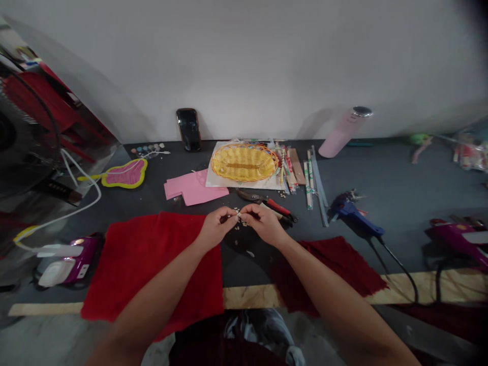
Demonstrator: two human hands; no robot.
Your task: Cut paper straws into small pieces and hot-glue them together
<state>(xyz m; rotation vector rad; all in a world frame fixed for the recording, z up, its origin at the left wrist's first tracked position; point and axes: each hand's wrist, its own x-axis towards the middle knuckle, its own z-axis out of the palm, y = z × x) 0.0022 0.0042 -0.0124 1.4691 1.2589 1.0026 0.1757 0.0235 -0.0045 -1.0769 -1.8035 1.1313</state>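
Note:
My left hand (218,225) and my right hand (266,224) meet over the dark table, fingertips closed in a pinch. Between them is a small cream-coloured piece (239,215), too small to name. Several similar tiny pieces (237,227) lie on the table around and below the fingertips. Just beyond my right hand are pliers with red handles (278,207). A bright red cloth (160,254) lies under my left forearm, and a darker red cloth (343,262) is partly covered by my right forearm.
Farther back stand a yellow woven basket (244,163), a phone (188,129) against the wall and a pink bottle (343,133). Pink paper (194,188) lies left of the basket, wrapped sticks (308,183) right. A blue glue gun (354,216) with its cord is at right, a fan (23,137) at left.

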